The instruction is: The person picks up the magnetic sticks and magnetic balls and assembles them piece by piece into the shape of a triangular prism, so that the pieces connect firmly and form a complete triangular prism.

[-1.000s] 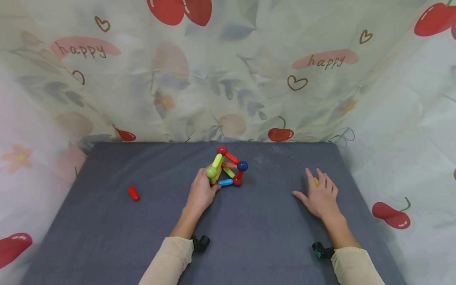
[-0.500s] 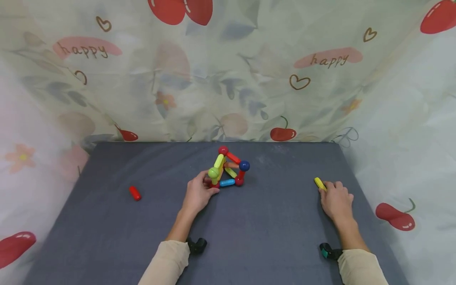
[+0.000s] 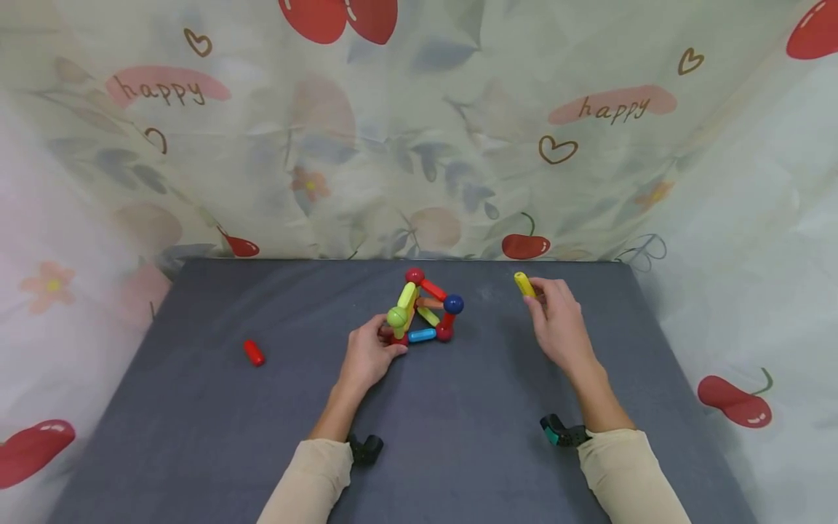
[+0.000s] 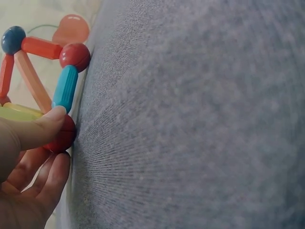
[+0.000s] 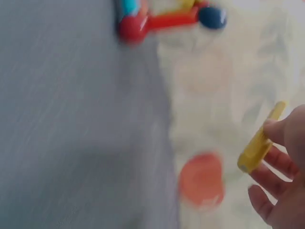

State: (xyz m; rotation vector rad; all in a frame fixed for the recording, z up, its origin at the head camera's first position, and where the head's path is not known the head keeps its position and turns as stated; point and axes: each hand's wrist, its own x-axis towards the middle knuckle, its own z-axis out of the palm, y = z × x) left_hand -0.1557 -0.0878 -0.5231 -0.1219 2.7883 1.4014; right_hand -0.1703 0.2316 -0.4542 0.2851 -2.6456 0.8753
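Since half a second ago, the right hand (image 3: 556,327) is carrying the yellow stick (image 3: 524,284) up off the right side of the grey mat (image 3: 471,437) and in toward the middle, so that the stick is now being held in the air just to the right of the stick-and-ball toy (image 3: 424,309). Thumb and fingertips are pinching the lower end of the stick, which is short, rounded at both ends, bright yellow and tilting up and to the left; the right wrist view is showing it as a blurred yellow bar (image 5: 259,140) against the fingers.

Meanwhile the left hand (image 3: 368,356) is keeping its place at the near left corner of the toy, thumb (image 4: 33,131) and fingers curling round a dark red ball (image 4: 62,136) at the base. From that ball a blue stick (image 4: 65,88) is running to a second red ball (image 4: 75,56), and red, orange and lime-yellow sticks are rising to a navy ball (image 3: 454,303), a lime ball (image 3: 396,317) and a red ball at the top (image 3: 414,276), making a small pyramid-like frame standing on the mat.

A loose red stick (image 3: 254,353) is lying well to the left, apart from everything.
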